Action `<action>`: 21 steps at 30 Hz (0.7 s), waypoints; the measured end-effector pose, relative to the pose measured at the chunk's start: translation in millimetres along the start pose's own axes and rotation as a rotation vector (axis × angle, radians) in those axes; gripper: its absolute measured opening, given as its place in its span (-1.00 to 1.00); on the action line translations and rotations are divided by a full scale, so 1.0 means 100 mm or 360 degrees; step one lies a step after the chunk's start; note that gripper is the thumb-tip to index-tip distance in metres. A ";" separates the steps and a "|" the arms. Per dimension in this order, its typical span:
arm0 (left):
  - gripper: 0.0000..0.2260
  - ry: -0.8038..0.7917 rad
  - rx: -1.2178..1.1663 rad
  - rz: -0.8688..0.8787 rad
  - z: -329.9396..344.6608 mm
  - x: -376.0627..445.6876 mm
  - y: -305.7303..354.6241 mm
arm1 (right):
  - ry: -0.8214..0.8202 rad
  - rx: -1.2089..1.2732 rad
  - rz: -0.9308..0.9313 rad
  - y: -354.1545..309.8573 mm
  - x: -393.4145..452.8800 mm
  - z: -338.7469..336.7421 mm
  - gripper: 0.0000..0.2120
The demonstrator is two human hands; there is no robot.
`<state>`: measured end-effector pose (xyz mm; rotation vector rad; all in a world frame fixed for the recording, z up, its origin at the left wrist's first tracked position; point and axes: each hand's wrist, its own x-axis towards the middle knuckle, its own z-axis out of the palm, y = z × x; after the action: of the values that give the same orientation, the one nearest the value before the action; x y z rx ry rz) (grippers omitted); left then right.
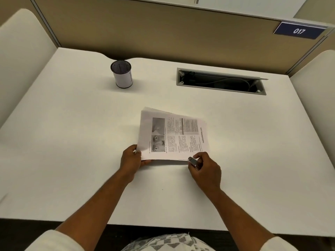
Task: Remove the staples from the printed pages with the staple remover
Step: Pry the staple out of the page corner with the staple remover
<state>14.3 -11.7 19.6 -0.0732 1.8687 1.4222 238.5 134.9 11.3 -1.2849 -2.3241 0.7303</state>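
Head view: the left hand [130, 160] pinches the near left corner of the printed pages [172, 134], which lie mid-desk [72, 142]. The right hand [205, 171] grips the staple remover [193, 161] at their near right corner. A mesh cup [121, 74] (contents unclear) stands far left; the cable tray [221, 81] holds cords.

One stack of printed pages [172, 134], one staple remover [193, 161], one cup [121, 74], two hands, one desk [72, 142]
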 end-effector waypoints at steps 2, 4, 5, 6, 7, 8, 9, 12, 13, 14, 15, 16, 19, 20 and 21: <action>-0.68 -0.0106 0.0030 0.0012 0.06 -0.04 0.01 | -0.0047 0.0070 0.0018 -0.03 -0.01 0.02 -0.74; -0.69 -0.0217 0.0057 0.0017 0.14 -0.09 0.00 | -0.0199 0.0180 0.0057 -0.05 0.02 0.02 -0.73; -0.70 -0.0265 0.0075 0.0007 0.18 -0.11 -0.01 | -0.0286 0.0219 0.0066 -0.06 0.04 0.01 -0.72; -0.72 -0.0308 0.0093 -0.0013 0.21 -0.13 -0.03 | -0.0370 0.0246 0.0063 -0.08 0.05 0.00 -0.69; -0.74 -0.0349 0.0108 -0.0035 0.23 -0.14 -0.04 | -0.0447 0.0266 0.0048 -0.10 0.07 0.00 -0.68; -0.76 -0.0389 0.0122 -0.0049 0.25 -0.14 -0.07 | -0.0516 0.0283 0.0021 -0.11 0.08 0.00 -0.67; -0.77 -0.0422 0.0139 -0.0052 0.26 -0.14 -0.09 | -0.0576 0.0300 -0.0011 -0.14 0.09 0.01 -0.69; -0.79 -0.0466 0.0184 -0.0023 0.25 -0.12 -0.14 | -0.0686 0.0307 -0.0104 -0.18 0.09 0.04 -0.76; -0.81 -0.0475 0.0189 -0.0015 0.26 -0.11 -0.14 | -0.0698 0.0272 -0.0130 -0.19 0.09 0.06 -0.77; -0.83 -0.0475 0.0187 -0.0012 0.25 -0.11 -0.14 | -0.0710 0.0223 -0.0160 -0.21 0.09 0.07 -0.77; -0.86 -0.0462 0.0195 -0.0008 0.25 -0.11 -0.14 | -0.0723 0.0174 -0.0194 -0.23 0.08 0.09 -0.77; -0.89 -0.0442 0.0221 -0.0002 0.24 -0.10 -0.14 | -0.0734 0.0127 -0.0234 -0.24 0.08 0.10 -0.77; -0.89 -0.0432 0.0317 0.0013 0.20 -0.09 -0.17 | -0.0753 0.0017 -0.0369 -0.29 0.06 0.13 -0.77; -0.87 -0.0447 0.0327 -0.0004 0.19 -0.08 -0.17 | -0.0755 -0.0011 -0.0406 -0.31 0.05 0.13 -0.77; -0.86 -0.0464 0.0314 -0.0035 0.18 -0.08 -0.17 | -0.0759 -0.0040 -0.0444 -0.32 0.04 0.14 -0.77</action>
<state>37.9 -6.1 9.7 0.2004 1.7470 1.1579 207.8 120.3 20.3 -0.8298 -2.8169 0.9966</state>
